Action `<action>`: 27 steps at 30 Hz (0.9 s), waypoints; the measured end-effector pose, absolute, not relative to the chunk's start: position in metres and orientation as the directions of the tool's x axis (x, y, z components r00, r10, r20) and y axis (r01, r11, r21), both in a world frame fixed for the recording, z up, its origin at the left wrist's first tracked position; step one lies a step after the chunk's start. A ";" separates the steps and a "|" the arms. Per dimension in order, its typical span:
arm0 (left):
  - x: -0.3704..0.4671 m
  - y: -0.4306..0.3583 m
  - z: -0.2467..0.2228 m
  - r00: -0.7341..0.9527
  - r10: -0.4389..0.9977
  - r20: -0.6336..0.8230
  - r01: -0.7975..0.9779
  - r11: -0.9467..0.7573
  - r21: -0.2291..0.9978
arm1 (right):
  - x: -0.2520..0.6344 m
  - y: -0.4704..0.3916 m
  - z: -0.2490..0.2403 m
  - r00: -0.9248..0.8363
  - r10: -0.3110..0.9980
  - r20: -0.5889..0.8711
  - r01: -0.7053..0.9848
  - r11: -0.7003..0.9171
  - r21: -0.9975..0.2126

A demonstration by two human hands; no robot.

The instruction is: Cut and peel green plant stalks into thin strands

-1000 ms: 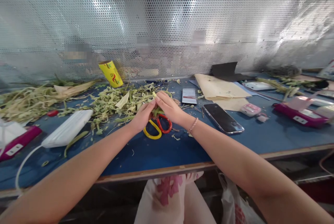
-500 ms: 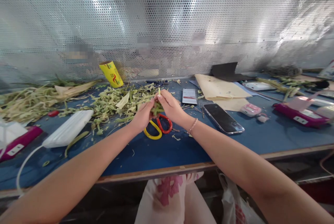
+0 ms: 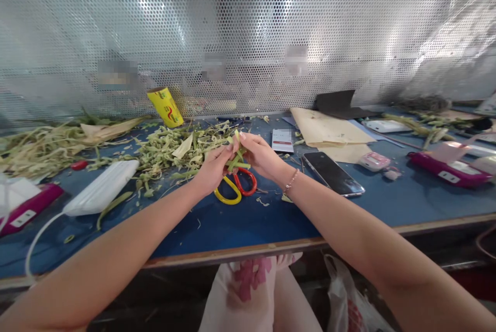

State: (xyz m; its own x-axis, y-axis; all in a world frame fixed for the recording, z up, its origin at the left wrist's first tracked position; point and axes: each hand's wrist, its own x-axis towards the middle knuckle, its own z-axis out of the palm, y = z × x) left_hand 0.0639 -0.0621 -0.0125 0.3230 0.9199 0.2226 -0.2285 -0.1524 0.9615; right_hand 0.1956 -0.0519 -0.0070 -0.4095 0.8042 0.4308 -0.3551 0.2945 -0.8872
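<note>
In the head view, my left hand and my right hand meet over the table. Both are closed around green plant strips, whose ends stick out between the fingers. Whether they are leaves or stems I cannot tell. Just below the hands lies a pair of scissors with one yellow and one red handle; its blades are hidden. Behind and left of my hands spreads a pile of pale green plant pieces.
On the blue table are a white power bank or adapter with a cable, a phone, brown paper and a pink case. A tilted yellow tube stands before the perforated metal screen.
My right hand has shifted slightly right and its fingers have opened away from the left a little. More of the green strips now shows between the hands.
</note>
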 end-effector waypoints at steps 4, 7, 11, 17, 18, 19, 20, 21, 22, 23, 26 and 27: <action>0.065 -0.062 -0.011 0.315 0.922 0.223 -0.234 -0.153 0.960 | 0.197 -0.049 -0.006 -0.384 0.788 0.481 -0.326 0.371 -0.869; 0.065 -0.062 -0.009 0.276 0.933 0.231 -0.274 -0.154 0.949 | 0.200 -0.045 -0.007 -0.372 0.785 0.495 -0.288 0.409 -0.866; 0.060 -0.061 -0.009 0.338 0.910 0.240 -0.317 -0.130 0.940 | 0.204 -0.039 -0.008 -0.353 0.792 0.498 -0.173 0.468 -0.867; 0.056 -0.056 -0.011 0.396 0.880 0.261 -0.290 -0.150 0.945 | 0.206 -0.034 -0.010 -0.366 0.775 0.515 -0.048 0.537 -0.842; 0.057 -0.055 -0.010 0.388 0.885 0.258 -0.282 -0.153 0.947 | 0.207 -0.034 -0.009 -0.371 0.767 0.523 -0.033 0.552 -0.833; 0.057 -0.055 -0.010 0.382 0.888 0.257 -0.275 -0.156 0.949 | 0.207 -0.035 -0.008 -0.371 0.762 0.531 -0.017 0.566 -0.824; 0.057 -0.056 -0.009 0.377 0.890 0.257 -0.269 -0.160 0.950 | 0.207 -0.036 -0.007 -0.364 0.759 0.539 0.000 0.579 -0.815; 0.057 -0.056 -0.008 0.370 0.891 0.262 -0.267 -0.168 0.949 | 0.207 -0.037 -0.006 -0.352 0.759 0.547 0.019 0.590 -0.807; 0.057 -0.056 -0.008 0.364 0.892 0.268 -0.264 -0.177 0.948 | 0.207 -0.038 -0.005 -0.340 0.759 0.554 0.039 0.601 -0.799; 0.057 -0.056 -0.006 0.357 0.892 0.276 -0.261 -0.188 0.947 | 0.207 -0.040 -0.005 -0.328 0.759 0.562 0.059 0.611 -0.790; 0.057 -0.056 -0.004 0.302 0.904 0.304 -0.246 -0.235 0.941 | 0.206 -0.041 -0.004 -0.310 0.747 0.588 0.112 0.643 -0.758; 0.057 -0.056 -0.003 0.276 0.910 0.310 -0.242 -0.247 0.938 | 0.206 -0.040 -0.005 -0.297 0.744 0.599 0.121 0.651 -0.749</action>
